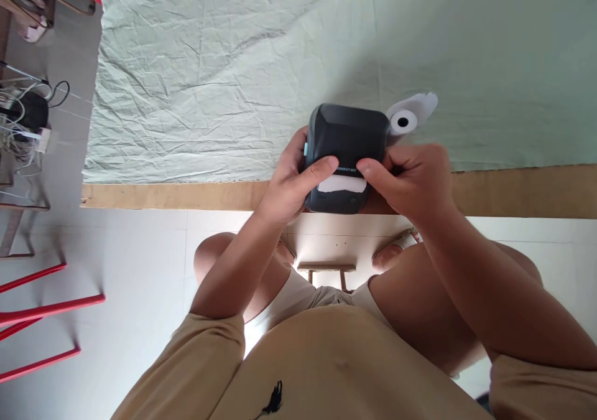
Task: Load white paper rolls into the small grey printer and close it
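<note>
- at frame centre, left hand clasps the dark device by its side, thumb on top, presumably for steadiness.
- just right, right hand grips the opposite edge, apparently sharing the weight.
- beyond, right of centre, paper roll stands on end on green cloth, likely for stability.

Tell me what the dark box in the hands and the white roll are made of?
Dark box: probably hard plastic, satin, going by its smooth rounded edges and soft sheen. White roll: likely matte paper, since its thin loose end flares out.
</note>
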The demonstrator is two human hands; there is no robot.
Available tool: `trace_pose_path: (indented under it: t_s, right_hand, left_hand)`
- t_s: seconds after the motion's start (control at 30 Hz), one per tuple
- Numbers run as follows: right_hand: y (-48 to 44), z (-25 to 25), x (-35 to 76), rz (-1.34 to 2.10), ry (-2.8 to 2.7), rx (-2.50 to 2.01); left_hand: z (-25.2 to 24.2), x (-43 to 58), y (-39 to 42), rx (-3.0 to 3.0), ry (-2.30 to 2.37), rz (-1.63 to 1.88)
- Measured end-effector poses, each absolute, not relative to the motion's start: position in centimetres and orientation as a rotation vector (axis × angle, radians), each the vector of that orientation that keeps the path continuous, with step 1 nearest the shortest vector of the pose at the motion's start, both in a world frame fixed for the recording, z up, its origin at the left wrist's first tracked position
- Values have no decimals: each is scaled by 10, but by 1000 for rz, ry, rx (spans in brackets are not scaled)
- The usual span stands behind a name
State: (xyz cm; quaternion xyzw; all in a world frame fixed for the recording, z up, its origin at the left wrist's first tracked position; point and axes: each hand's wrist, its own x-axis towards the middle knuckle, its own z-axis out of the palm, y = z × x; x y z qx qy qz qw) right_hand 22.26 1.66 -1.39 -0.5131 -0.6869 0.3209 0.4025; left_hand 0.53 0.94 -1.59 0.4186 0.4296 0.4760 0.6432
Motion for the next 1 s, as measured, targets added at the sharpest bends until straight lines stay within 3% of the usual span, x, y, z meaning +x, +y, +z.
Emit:
trace_pose_path:
  t_s: [0.33, 1.0]
  right_hand:
    - [20, -20, 223, 745, -1799, -1267]
    - [19, 15, 211, 803, -1890, -1454]
  left_hand:
    - [-22, 13, 12, 1035, 881, 1200]
    - [-29, 10, 18, 1077, 896, 1257]
